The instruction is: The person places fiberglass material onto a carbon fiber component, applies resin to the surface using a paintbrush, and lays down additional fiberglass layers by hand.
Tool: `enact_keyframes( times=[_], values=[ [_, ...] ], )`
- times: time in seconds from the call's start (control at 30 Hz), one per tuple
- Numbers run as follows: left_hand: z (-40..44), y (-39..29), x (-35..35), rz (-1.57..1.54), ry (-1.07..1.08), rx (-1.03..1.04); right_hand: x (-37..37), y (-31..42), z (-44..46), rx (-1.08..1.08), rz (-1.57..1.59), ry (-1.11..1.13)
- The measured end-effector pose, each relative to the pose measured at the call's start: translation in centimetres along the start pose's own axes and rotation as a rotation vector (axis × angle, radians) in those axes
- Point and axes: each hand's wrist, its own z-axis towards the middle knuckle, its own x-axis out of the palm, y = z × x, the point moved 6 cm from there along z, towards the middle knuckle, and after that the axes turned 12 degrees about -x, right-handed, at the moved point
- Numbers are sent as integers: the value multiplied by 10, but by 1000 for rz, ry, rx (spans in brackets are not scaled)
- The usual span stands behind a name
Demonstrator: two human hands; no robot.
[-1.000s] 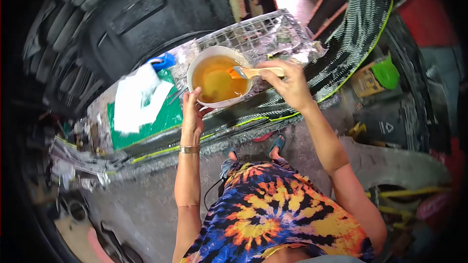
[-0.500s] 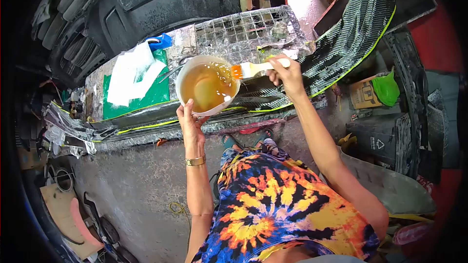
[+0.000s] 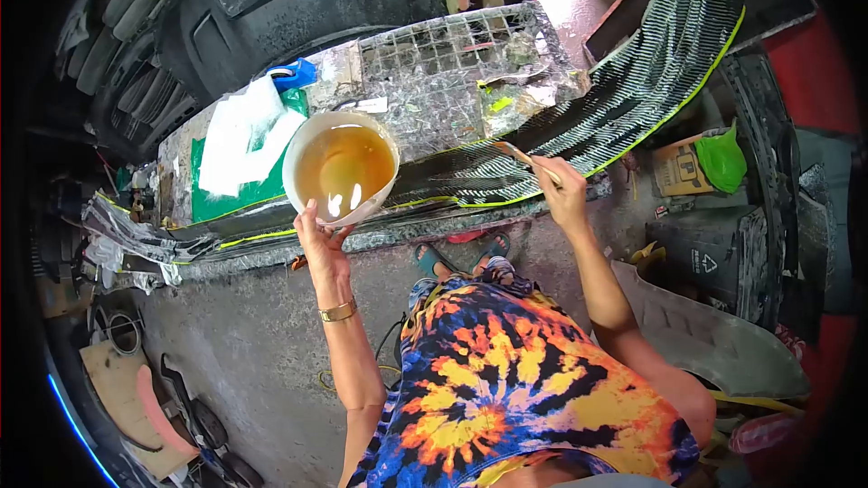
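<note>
My left hand (image 3: pixel 323 248) grips the rim of a pale bowl (image 3: pixel 387 197) that holds clear amber liquid (image 3: pixel 348 165). The bowl is held above the near edge of the workbench, tilted a little toward me. My right hand (image 3: pixel 562 192) is closed around the handle of a paintbrush (image 3: pixel 520 154). The bristles point left and lie at the surface of a long, dark woven-fibre part (image 3: pixel 624 95) edged with yellow-green tape. That part curves along the front of the bench and rises at the right.
The workbench (image 3: pixel 420 117) carries white sheets (image 3: pixel 237 140) on a green sheet (image 3: pixel 294 183), a blue tape dispenser (image 3: pixel 294 74) and a wire grid (image 3: pixel 434 52). Right of the bench are a cardboard box (image 3: pixel 678 172), a green bag (image 3: pixel 719 163) and a black bin (image 3: pixel 710 258).
The bowl has moved left, away from the brush. My right hand has lowered the brush from the bowl's rim onto the woven part, turning it edge-on.
</note>
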Motion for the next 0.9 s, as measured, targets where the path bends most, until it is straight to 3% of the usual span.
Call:
enact_keyframes(
  times=[0.07,0.37,0.73,0.9],
  values=[
    [0,-4,-8,-9,-13,17,4,15,-3,-47,13,-40],
    [3,-9,-22,7,-35,15,116,35,-1,-172,55,205],
    [10,-7,-17,46,15,-17,38,13,-10,-7,-80,-37],
    [14,-2,-8,42,49,-16,16,5,-6,-45,-101,-74]
  ],
)
